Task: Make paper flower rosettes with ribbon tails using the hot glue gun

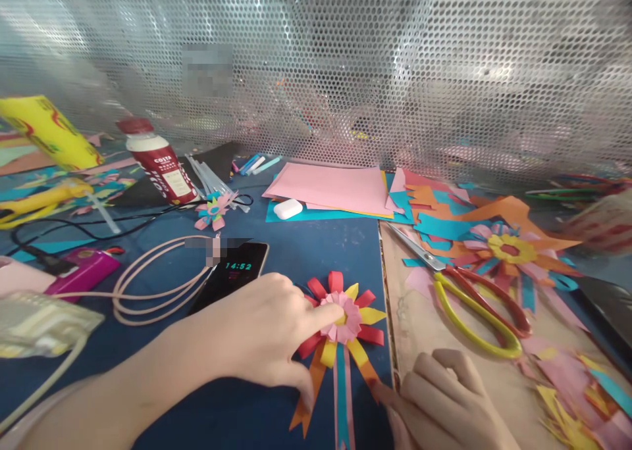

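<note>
A paper flower [361, 335] with red and yellow loops, a frilled pink middle and orange, pink and blue paper tails lies flat on the blue tabletop. My left hand [261, 335] reaches over it from the left. Its index fingertip presses on the flower's middle, and the thumb, held apart, rests by the left orange tail [310, 391]. At the lower right, my right hand [439, 400] has curled fingers, with index finger and thumb closed at the end of the right orange tail [364, 366].
Scissors [444, 266] lie on a wooden board [412, 318] among paper scraps. Another paper flower [511, 247] is behind them. A phone [241, 262], looped cable [118, 292], white case [288, 208], pink paper sheets [330, 185], bottle [160, 164] and yellow glue gun [44, 197] are around. A perforated metal screen [316, 68] stands behind.
</note>
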Demonstrator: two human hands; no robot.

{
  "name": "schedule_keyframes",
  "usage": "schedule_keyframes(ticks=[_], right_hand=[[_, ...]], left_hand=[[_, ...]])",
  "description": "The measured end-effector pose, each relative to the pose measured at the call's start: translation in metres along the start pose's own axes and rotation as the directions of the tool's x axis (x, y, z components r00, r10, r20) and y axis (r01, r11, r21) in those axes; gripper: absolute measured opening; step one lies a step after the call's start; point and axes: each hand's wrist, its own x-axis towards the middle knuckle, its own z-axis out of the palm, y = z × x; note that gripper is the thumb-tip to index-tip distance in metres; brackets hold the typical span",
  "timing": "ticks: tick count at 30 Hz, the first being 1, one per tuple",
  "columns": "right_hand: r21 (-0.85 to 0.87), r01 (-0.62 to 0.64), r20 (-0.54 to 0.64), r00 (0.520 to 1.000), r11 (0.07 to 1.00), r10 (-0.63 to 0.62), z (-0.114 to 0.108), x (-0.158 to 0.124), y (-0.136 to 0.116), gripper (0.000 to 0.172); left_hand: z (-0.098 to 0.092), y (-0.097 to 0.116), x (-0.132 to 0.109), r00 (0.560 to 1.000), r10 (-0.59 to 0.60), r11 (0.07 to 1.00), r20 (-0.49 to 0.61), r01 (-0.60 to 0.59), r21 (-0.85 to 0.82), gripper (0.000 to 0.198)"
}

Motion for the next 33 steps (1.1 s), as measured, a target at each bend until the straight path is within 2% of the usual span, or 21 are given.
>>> schedule_keyframes(ticks=[5,8,11,17,21,29,33], right_hand=[[-0.01,0.095,-0.004,0.996,0.995,-0.095,0.002,0.001,-0.002,0.023],[-0.038,0.135,0.053,0.99,0.99,-0.133,0.006,0.001,-0.005,0.022],[-0.059,0.141,0.107,0.985,0.988,-0.134,0.008,-0.001,-0.007,0.022],[-0.043,0.148,0.062,0.987,0.988,-0.146,0.011,-0.003,-0.007,0.025],[-0.028,0.163,0.077,0.984,0.986,-0.161,0.011,-0.004,-0.007,0.025],[-0.033,0.058,0.016,0.998,0.998,-0.058,-0.003,0.004,-0.003,0.023],[-0.063,0.09,0.057,0.995,0.994,-0.086,-0.009,0.007,0.0,0.032]], left_hand=[[0.001,0.0,0.0,1.0,0.008,1.0,-0.009,-0.008,0.008,0.06],[0.002,-0.001,0.0,1.0,0.009,1.0,-0.017,-0.009,0.002,0.059],[0.002,-0.002,-0.001,1.0,0.01,1.0,-0.019,-0.01,-0.013,0.059],[0.002,-0.002,0.0,1.0,-0.012,1.0,0.015,0.012,-0.004,0.059],[0.001,-0.002,0.0,1.0,-0.016,1.0,0.017,0.016,0.006,0.061],[0.0,-0.002,0.001,0.999,-0.02,1.0,0.038,0.02,0.006,0.062],[0.001,-0.003,0.001,1.0,0.012,0.999,0.015,-0.011,-0.032,0.054]])
